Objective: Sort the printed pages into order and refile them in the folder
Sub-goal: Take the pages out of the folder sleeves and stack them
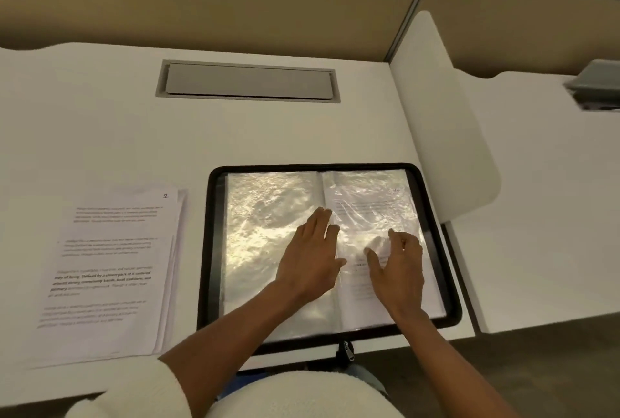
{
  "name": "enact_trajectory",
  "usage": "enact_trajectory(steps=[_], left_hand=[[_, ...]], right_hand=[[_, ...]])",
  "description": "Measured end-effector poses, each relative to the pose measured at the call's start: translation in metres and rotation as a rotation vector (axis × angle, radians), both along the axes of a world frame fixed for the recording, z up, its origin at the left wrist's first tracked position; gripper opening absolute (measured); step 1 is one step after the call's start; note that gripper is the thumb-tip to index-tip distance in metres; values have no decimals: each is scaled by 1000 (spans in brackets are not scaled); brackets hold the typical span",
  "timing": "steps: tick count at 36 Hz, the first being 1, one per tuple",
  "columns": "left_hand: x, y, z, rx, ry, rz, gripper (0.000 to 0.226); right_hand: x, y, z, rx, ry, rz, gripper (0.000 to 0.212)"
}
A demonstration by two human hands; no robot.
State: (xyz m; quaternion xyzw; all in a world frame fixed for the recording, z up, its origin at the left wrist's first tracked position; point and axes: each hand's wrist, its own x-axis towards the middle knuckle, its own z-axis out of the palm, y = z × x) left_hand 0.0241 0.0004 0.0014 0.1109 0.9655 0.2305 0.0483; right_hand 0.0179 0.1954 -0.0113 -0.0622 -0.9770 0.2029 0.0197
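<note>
Fluffy cream sweater (302,396), left sleeve (134,387) ending at the forearm.

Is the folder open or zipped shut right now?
Open. The folder lies spread flat on the desk, clear sleeves showing both sides of the spine.

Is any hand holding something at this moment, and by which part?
The left hand holds nothing; it lies flat on the open folder near the spine. The right hand touches the right sleeve; whether its fingers pinch it cannot be told.
</note>
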Motion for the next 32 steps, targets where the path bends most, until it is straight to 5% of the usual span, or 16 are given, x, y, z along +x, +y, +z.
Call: enact_trajectory(steps=[8, 17, 25, 32], left_hand=[[5, 23, -26, -109, -127, -53, 91], [11, 25, -37, -167, -72, -25, 91], [6, 29, -33, -15, -85, 76, 81], [0, 55, 13, 329, -20, 545, 59]], right_hand=[[-11, 62, -16, 174, -75, -5, 88], [-15, 77, -17, 231, -37, 84, 67], [-17, 63, 12, -196, -107, 43, 14], [-12, 43, 46, -505, -230, 118, 38]])
